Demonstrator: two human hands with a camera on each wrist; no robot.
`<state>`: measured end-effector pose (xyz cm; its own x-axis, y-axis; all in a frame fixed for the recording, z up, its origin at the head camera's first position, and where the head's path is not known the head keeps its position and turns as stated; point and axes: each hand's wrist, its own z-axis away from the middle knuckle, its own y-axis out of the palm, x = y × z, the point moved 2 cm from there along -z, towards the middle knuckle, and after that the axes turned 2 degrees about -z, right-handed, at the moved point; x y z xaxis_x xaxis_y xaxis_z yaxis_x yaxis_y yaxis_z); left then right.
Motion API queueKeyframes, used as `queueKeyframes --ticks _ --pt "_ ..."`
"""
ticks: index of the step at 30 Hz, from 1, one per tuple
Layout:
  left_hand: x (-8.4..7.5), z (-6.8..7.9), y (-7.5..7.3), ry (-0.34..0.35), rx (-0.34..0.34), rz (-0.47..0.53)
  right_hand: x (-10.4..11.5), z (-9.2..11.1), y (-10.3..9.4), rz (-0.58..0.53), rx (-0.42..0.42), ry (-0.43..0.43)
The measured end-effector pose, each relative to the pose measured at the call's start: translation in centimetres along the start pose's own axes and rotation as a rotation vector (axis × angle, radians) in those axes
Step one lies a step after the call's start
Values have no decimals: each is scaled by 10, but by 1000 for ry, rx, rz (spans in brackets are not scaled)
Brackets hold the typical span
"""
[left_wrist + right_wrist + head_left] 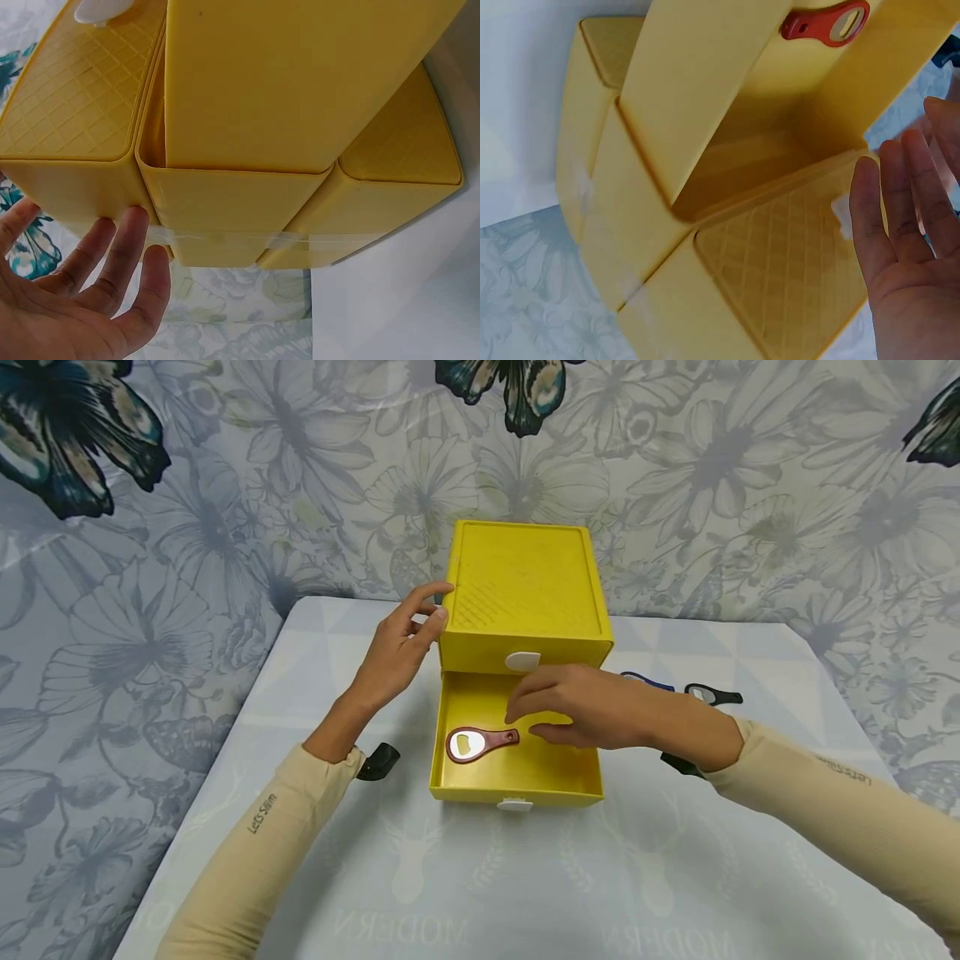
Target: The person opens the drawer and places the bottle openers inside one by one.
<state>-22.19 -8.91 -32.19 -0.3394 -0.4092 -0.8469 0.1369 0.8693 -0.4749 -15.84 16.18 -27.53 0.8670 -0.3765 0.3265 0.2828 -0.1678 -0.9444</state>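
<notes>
A yellow drawer cabinet (pixel 525 581) stands on the table with one drawer (pixel 540 783) pulled out. Inside that drawer lies a dark red bottle opener (pixel 480 742) with a metal centre; it also shows in the right wrist view as a red bottle opener (pixel 826 24). My left hand (pixel 401 647) touches the cabinet's left side near the top, fingers spread. Over the drawer's right part hovers my right hand (pixel 562 706), its fingers loosely bent with nothing in them, to the right of the bottle opener. In the right wrist view this hand (pixel 907 247) has extended fingers.
To the cabinet's right, a black bottle opener (pixel 712 695) and a blue-rimmed item (pixel 647 680) lie on the white table (pixel 450 893), partly behind my right arm. Clear tape (pixel 225 238) runs across the stacked units. A flowered cloth (pixel 315 468) hangs behind.
</notes>
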Motion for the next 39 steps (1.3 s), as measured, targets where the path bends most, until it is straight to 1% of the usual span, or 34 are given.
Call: queueKeyframes --ticks 6,13,24,28,34,39 --pt "0 1 0 5 2 2 -4 18 -8 -20 -53 16" --pt "0 1 -1 3 -1 -3 -8 33 -7 -11 -78 44" --pt "0 2 -1 4 -3 -6 -17 58 -12 14 -158 36" --pt "-1 1 -1 7 -6 -17 -21 68 -12 22 -159 63" --pt "-2 2 0 4 -4 -9 -31 84 -12 35 -157 147" --pt "-3 3 0 4 -2 -14 -45 98 -8 48 -183 164"
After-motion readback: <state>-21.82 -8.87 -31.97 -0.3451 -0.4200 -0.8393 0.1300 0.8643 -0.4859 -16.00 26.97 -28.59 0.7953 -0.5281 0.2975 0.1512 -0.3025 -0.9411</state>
